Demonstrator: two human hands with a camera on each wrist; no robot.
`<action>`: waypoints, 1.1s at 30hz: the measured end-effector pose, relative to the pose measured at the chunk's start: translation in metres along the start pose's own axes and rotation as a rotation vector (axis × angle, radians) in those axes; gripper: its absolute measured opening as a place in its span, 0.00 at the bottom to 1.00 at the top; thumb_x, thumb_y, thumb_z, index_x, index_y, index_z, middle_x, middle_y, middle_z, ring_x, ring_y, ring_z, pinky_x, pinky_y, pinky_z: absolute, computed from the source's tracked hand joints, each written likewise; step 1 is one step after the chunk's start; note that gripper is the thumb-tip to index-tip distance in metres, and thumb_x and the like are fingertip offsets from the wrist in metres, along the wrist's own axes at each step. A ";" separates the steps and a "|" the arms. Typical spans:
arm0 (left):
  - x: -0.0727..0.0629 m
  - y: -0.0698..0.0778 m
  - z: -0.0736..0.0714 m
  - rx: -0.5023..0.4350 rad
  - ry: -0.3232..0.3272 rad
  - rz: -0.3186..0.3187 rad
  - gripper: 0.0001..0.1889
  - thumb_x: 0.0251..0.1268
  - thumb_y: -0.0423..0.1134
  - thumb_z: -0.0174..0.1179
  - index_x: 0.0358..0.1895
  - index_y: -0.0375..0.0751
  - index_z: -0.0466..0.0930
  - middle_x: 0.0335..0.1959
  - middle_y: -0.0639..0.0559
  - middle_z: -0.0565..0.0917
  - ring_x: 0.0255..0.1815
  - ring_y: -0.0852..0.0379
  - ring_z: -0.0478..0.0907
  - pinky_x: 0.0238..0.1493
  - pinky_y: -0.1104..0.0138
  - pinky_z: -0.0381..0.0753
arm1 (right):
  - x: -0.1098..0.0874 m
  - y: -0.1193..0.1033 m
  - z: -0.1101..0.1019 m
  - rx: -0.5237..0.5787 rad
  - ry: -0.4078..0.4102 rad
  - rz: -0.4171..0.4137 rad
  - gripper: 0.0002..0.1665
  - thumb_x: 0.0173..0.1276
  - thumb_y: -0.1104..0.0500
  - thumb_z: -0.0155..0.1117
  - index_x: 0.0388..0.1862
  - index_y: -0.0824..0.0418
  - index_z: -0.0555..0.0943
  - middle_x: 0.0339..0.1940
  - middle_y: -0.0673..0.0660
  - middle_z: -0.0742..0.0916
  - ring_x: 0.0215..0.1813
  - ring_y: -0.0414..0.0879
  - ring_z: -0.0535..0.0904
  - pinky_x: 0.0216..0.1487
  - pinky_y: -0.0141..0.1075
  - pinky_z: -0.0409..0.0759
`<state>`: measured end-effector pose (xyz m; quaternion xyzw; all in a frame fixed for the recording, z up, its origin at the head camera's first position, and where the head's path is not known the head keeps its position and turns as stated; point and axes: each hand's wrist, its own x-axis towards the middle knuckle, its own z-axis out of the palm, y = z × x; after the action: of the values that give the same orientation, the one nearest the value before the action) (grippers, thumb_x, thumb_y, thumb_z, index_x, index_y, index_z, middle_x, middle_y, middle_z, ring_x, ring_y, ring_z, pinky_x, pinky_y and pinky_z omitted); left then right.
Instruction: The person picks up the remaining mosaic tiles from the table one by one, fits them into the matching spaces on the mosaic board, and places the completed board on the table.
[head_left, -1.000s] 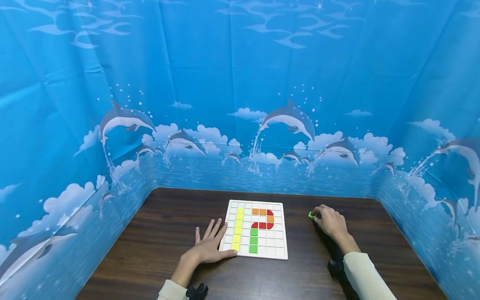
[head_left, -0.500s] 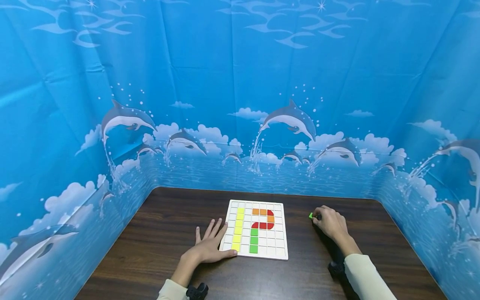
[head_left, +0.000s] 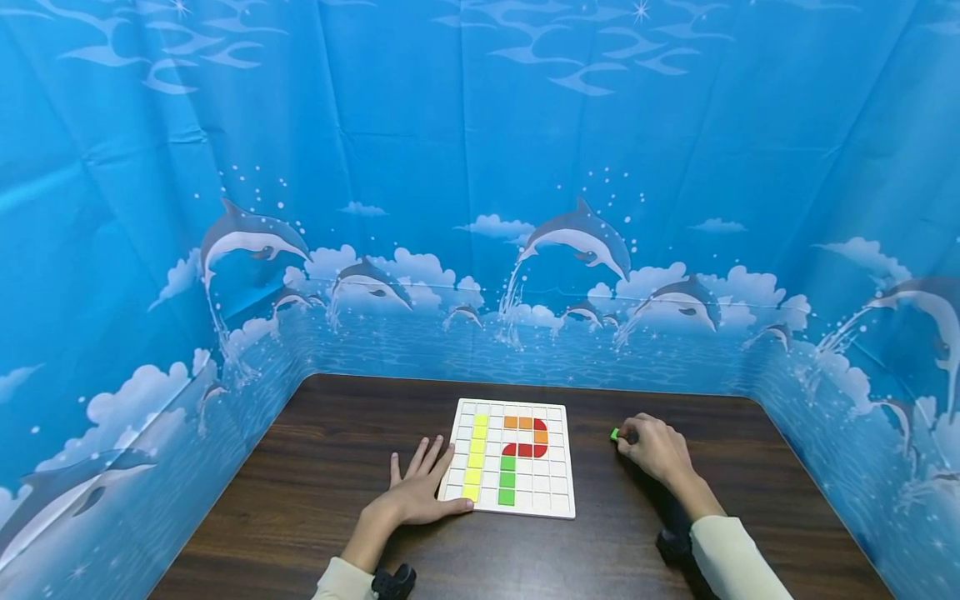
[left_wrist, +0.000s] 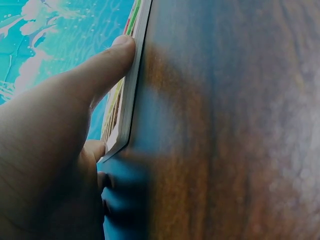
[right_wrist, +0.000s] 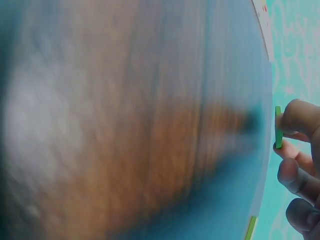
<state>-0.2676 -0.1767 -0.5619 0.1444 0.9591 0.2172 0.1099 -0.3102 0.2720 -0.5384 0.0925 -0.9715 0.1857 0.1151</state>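
A white square grid board (head_left: 558, 479) lies on the table, bearing a yellow column of tiles (head_left: 476, 454) and a bent row of orange, red and green tiles (head_left: 507, 482). My left hand (head_left: 416, 496) rests at the board's near left corner, fingers spread and straight. In the left wrist view its thumb (left_wrist: 120, 50) lies along the board's rim. To the right of the board, apart from it, my right hand (head_left: 654, 450) pinches a small flat green tile (right_wrist: 278, 127) between thumb and fingertip, over the table. The remaining right fingers are curled.
The dark wooden table (head_left: 337, 433) carries the board. A second green piece (right_wrist: 251, 227) shows at the lower edge of the right wrist view. A blue dolphin-print curtain (head_left: 465, 208) encloses the table at the back and sides.
My right hand, with the green tile, has shifted slightly to the left toward the board. The left hand and the board have stayed in place.
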 end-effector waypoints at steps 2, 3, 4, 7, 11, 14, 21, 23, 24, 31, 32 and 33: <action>0.001 -0.001 0.001 0.011 0.001 -0.008 0.63 0.57 0.87 0.54 0.89 0.55 0.47 0.92 0.49 0.41 0.92 0.42 0.32 0.78 0.26 0.20 | -0.002 -0.004 0.000 -0.004 0.025 -0.023 0.03 0.67 0.57 0.77 0.37 0.54 0.90 0.49 0.59 0.90 0.24 0.41 0.70 0.22 0.35 0.65; 0.002 -0.002 0.002 0.021 0.000 -0.014 0.63 0.57 0.87 0.54 0.89 0.56 0.47 0.92 0.50 0.41 0.92 0.43 0.32 0.79 0.27 0.20 | -0.002 -0.007 0.000 -0.003 0.038 -0.029 0.03 0.67 0.57 0.78 0.36 0.54 0.91 0.49 0.58 0.90 0.23 0.40 0.70 0.22 0.34 0.65; 0.003 -0.003 0.003 0.024 0.001 -0.016 0.63 0.57 0.87 0.54 0.89 0.56 0.47 0.92 0.51 0.41 0.92 0.43 0.32 0.79 0.27 0.20 | -0.003 -0.010 0.000 -0.003 0.050 -0.040 0.03 0.66 0.57 0.78 0.35 0.53 0.91 0.49 0.58 0.91 0.22 0.40 0.69 0.21 0.34 0.64; 0.005 -0.005 0.005 0.020 0.012 -0.014 0.62 0.57 0.86 0.56 0.89 0.55 0.48 0.91 0.51 0.42 0.92 0.43 0.33 0.79 0.27 0.20 | -0.005 -0.016 0.001 -0.005 0.079 -0.067 0.03 0.65 0.57 0.79 0.34 0.53 0.91 0.48 0.55 0.91 0.22 0.38 0.68 0.20 0.32 0.63; 0.005 -0.005 0.005 0.019 0.021 -0.007 0.62 0.57 0.84 0.58 0.89 0.54 0.49 0.91 0.50 0.43 0.92 0.43 0.33 0.79 0.27 0.20 | -0.008 -0.027 0.002 0.002 0.092 -0.088 0.03 0.64 0.58 0.80 0.34 0.53 0.91 0.47 0.53 0.91 0.22 0.37 0.69 0.20 0.31 0.64; 0.005 -0.005 0.005 0.022 0.021 -0.009 0.62 0.57 0.84 0.58 0.89 0.54 0.49 0.91 0.50 0.43 0.92 0.43 0.33 0.79 0.27 0.19 | -0.010 -0.036 0.003 0.009 0.096 -0.100 0.03 0.64 0.58 0.80 0.34 0.53 0.92 0.46 0.53 0.90 0.23 0.37 0.70 0.20 0.30 0.65; 0.005 -0.005 0.006 0.017 0.025 -0.011 0.62 0.57 0.85 0.57 0.89 0.54 0.49 0.91 0.49 0.43 0.92 0.42 0.34 0.79 0.27 0.20 | -0.016 -0.056 0.006 0.026 0.111 -0.135 0.04 0.62 0.57 0.81 0.33 0.50 0.91 0.45 0.49 0.90 0.25 0.36 0.72 0.21 0.30 0.65; 0.005 -0.005 0.006 0.022 0.025 -0.011 0.62 0.57 0.85 0.57 0.89 0.54 0.49 0.91 0.49 0.43 0.92 0.42 0.34 0.79 0.27 0.21 | -0.018 -0.062 0.006 0.034 0.109 -0.153 0.05 0.62 0.57 0.81 0.32 0.49 0.91 0.45 0.48 0.90 0.25 0.35 0.71 0.21 0.28 0.64; 0.005 -0.005 0.006 0.023 0.025 -0.011 0.62 0.57 0.85 0.57 0.89 0.54 0.49 0.91 0.50 0.43 0.92 0.43 0.34 0.79 0.27 0.20 | -0.019 -0.064 0.007 0.040 0.107 -0.165 0.05 0.62 0.58 0.81 0.32 0.49 0.91 0.45 0.48 0.90 0.24 0.34 0.70 0.21 0.28 0.62; 0.005 -0.003 0.004 0.019 0.011 -0.017 0.63 0.56 0.86 0.57 0.89 0.54 0.48 0.91 0.49 0.43 0.92 0.43 0.33 0.79 0.27 0.20 | -0.025 -0.082 0.009 0.061 0.122 -0.239 0.04 0.62 0.57 0.81 0.33 0.49 0.92 0.43 0.46 0.89 0.22 0.31 0.64 0.22 0.27 0.57; 0.005 -0.003 0.004 0.020 0.009 -0.017 0.63 0.56 0.86 0.56 0.89 0.54 0.48 0.91 0.49 0.42 0.92 0.43 0.32 0.79 0.27 0.19 | -0.027 -0.085 0.010 0.066 0.126 -0.251 0.05 0.61 0.58 0.82 0.32 0.49 0.92 0.42 0.47 0.89 0.22 0.31 0.64 0.21 0.28 0.57; 0.004 -0.003 0.004 0.021 0.008 -0.017 0.63 0.56 0.86 0.57 0.89 0.54 0.48 0.91 0.49 0.42 0.92 0.43 0.32 0.79 0.27 0.19 | -0.028 -0.088 0.010 0.066 0.130 -0.267 0.05 0.61 0.58 0.82 0.32 0.49 0.92 0.42 0.47 0.89 0.22 0.31 0.64 0.21 0.27 0.57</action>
<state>-0.2714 -0.1766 -0.5672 0.1365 0.9630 0.2069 0.1063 -0.2659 0.1916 -0.5250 0.2125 -0.9344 0.2062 0.1982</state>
